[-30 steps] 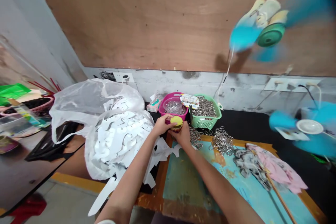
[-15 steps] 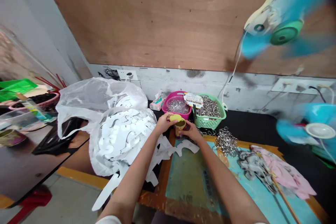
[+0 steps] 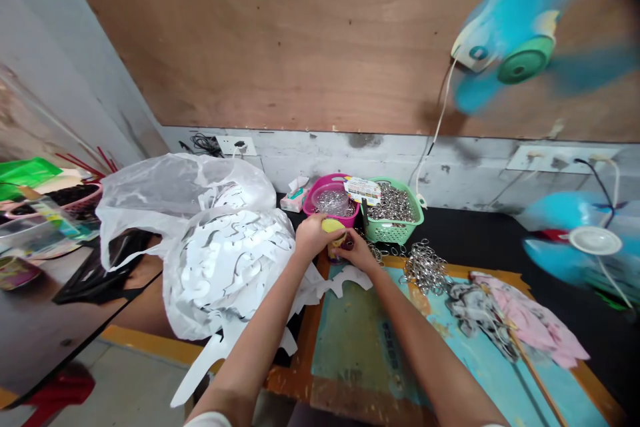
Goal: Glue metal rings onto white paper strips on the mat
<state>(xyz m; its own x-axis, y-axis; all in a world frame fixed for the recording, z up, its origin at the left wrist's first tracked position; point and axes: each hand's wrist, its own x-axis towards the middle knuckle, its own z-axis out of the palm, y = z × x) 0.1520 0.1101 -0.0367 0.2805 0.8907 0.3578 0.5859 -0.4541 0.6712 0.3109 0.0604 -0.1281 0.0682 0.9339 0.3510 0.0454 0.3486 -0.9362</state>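
Note:
My left hand (image 3: pixel 311 236) is closed on a yellow lid (image 3: pixel 332 225), which sits over the mouth of a small yellowish can (image 3: pixel 334 251). Whether the lid is fully seated cannot be seen. Around the can's right side my right hand (image 3: pixel 359 251) is wrapped, and part of the can hides behind both hands. The can stands at the back edge of a worn work mat (image 3: pixel 345 347). Just in front of it lies a white cut-out strip (image 3: pixel 350 275). Loose metal rings (image 3: pixel 376 252) lie behind my right hand.
Behind are a magenta basket (image 3: pixel 310 199) and a green basket (image 3: pixel 395 232), both with metal pieces. A plastic bag of white scraps (image 3: pixel 175 300) bulges at left. At right lie a ring pile (image 3: pixel 425 268), a pink cloth (image 3: pixel 537 323) and a stick (image 3: pixel 537 373). Fans (image 3: pixel 525 61) spin at right.
The yellow lid has moved down onto the can's mouth, which was visible before. My left hand has turned over the lid. The whole view has shifted slightly.

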